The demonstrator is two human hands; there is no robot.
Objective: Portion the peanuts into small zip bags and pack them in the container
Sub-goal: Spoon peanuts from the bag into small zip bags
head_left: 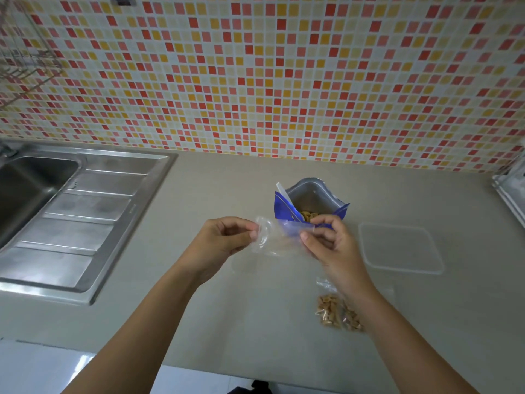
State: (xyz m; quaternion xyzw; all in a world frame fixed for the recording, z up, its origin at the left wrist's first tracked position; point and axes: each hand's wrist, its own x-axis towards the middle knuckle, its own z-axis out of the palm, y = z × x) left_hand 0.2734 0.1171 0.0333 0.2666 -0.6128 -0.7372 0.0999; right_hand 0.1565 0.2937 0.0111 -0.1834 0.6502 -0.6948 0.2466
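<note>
Steel sink sat well left of the grip, set into the counter. Left hand pinched the left edge of an empty small zip bag between thumb and fingertips. Bag was held stretched between both hands, above the counter. Right hand pinched the bag's right edge, fingers curled. Just behind the grip stood the blue peanut pouch, top open, peanuts showing inside. Nearer the person than the grip, under the right wrist, two filled zip bags lay on the counter. Clear container sat just right of the grip.
</note>
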